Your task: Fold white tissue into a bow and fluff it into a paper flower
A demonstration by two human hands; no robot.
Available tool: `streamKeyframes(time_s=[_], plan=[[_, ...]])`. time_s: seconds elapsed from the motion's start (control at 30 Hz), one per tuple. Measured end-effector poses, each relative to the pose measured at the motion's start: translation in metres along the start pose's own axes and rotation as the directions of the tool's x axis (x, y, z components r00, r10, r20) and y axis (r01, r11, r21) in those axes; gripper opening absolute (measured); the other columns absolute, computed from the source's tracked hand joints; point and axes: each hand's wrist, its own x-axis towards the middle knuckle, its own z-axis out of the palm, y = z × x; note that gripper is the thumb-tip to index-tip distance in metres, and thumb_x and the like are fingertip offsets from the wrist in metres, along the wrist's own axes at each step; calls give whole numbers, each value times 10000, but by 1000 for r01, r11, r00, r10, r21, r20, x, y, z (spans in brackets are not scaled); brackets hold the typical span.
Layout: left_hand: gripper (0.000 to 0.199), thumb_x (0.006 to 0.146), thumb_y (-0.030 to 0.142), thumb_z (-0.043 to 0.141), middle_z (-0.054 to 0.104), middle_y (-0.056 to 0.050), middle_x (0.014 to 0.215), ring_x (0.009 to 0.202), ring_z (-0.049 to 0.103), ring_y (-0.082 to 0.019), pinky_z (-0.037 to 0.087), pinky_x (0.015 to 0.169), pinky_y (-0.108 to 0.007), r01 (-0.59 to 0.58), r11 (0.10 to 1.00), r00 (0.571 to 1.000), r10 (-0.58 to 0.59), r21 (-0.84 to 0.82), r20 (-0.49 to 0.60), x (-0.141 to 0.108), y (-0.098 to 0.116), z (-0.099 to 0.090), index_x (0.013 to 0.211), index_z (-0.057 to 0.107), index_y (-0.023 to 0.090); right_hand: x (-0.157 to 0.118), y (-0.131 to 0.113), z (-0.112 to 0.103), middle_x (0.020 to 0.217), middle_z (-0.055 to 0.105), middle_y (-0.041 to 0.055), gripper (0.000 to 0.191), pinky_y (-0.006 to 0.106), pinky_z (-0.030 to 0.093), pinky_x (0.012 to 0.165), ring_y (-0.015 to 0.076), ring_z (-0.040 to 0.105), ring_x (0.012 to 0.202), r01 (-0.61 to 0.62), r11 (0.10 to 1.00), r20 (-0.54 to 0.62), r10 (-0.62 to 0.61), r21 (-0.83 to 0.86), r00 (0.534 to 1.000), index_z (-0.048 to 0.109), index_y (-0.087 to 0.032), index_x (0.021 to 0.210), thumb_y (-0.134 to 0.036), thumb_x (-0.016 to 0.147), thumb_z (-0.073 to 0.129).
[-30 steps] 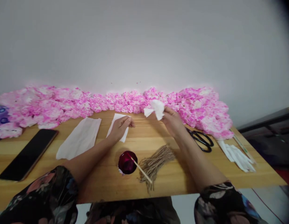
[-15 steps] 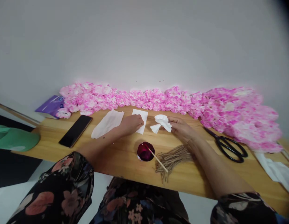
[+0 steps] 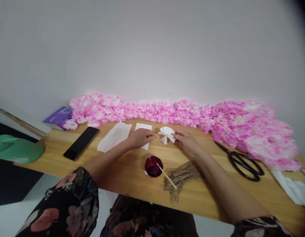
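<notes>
My right hand pinches the right edge of a white pleated tissue paper flower, tied in at its middle and fanned out above the wood tabletop. Just left of it is my left hand, its fingers drawn together in a pinch a small gap from the flower. Whatever may be between those fingertips is too small to make out. Under my left hand a white tissue piece lies partly covered. A bowl of dark magenta dye with a thin wooden stick leaning out stands nearer me, beside a bundle of brown twine.
Pink and white paper flowers line the wall. Black scissors lie at right, near white tissue. At left are another tissue sheet, a phone, a purple pack and a green object.
My left hand has moved right, off the tissue piece and closer to the flower. The flower has turned slightly in my right hand, its narrow end now pointing downward. The view has tilted slightly up.
</notes>
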Motion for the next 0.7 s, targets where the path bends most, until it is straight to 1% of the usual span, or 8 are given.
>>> streamKeyframes(time_s=[0.1,0.17,0.2,0.3,0.37,0.43,0.57,0.7], plan=[[356,907,392,443,710,-31,788,662,598,-128,407,619,-218,11,967,991,23,-255,129,13,22,9,812,687,149,-1,0,2,815,692,13,258,251,493,726,129,608,720,-5,1000,-32,6,19,999,725,-191,838,-316,627,805],[402,916,420,411,709,-42,754,595,580,-110,416,583,-206,46,937,985,14,-347,171,19,32,16,827,680,135,-1,0,3,822,694,8,279,247,490,716,127,604,723,-5,1000,-46,6,14,999,720,-198,858,-307,618,811],[430,921,438,392,699,-43,719,571,569,-106,415,570,-203,62,929,988,-4,-366,156,22,35,18,832,679,131,-1,0,3,824,695,7,286,249,488,715,127,604,722,-3,1000,-50,4,9,999,716,-199,866,-306,618,810],[491,910,506,381,647,-26,614,538,537,-103,395,536,-201,104,910,995,-99,-402,34,28,35,26,755,663,135,-1,1,3,826,695,11,297,263,488,725,131,606,720,-5,1000,-57,4,-8,998,704,-199,882,-309,625,803],[451,868,519,461,621,-9,590,533,517,-99,375,515,-198,124,887,987,-155,-444,-34,31,31,31,691,638,143,0,1,4,829,693,14,308,262,484,715,134,609,724,-7,999,-63,4,-35,998,698,-196,898,-311,628,794],[383,830,483,534,605,4,586,538,506,-94,366,509,-193,125,860,980,-186,-495,-75,33,25,36,665,615,147,0,1,5,834,691,16,318,254,475,692,134,604,727,-4,998,-66,0,-70,998,693,-191,915,-306,632,781],[290,816,388,551,583,16,580,536,503,-83,385,529,-191,104,792,975,-201,-601,-95,33,18,44,658,584,147,0,2,8,859,694,17,342,240,454,670,122,582,720,19,993,-66,-27,-115,997,687,-182,955,-276,633,753],[211,796,315,547,589,14,586,529,501,-78,392,533,-191,94,743,973,-209,-663,-96,32,17,45,676,576,143,-1,1,9,838,686,14,315,241,448,663,123,575,713,21,989,-61,-31,-147,998,682,-180,938,-273,641,729]])
